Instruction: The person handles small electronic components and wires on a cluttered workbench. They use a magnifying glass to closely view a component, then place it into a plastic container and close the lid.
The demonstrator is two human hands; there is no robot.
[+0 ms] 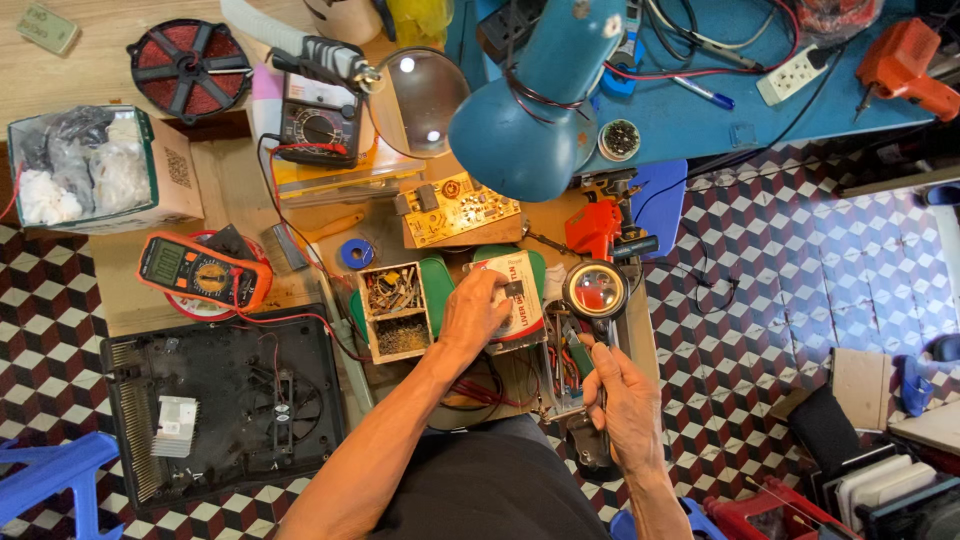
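Cluttered repair counter [130,300] — 2 hands at work, set apart.

Left hand [478,312] grips a small white box [520,295] on the green tray [435,285]; right hand [620,400] is clamped on the handle of a magnifying glass [596,290] just beside it. Best done, I judge, by holding the lens steady over the box — elbows braced.

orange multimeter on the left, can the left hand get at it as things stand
Probably yes, once freed. The left hand rests on a small printed box; the orange multimeter lies to its left, with only a low wooden parts tray between.
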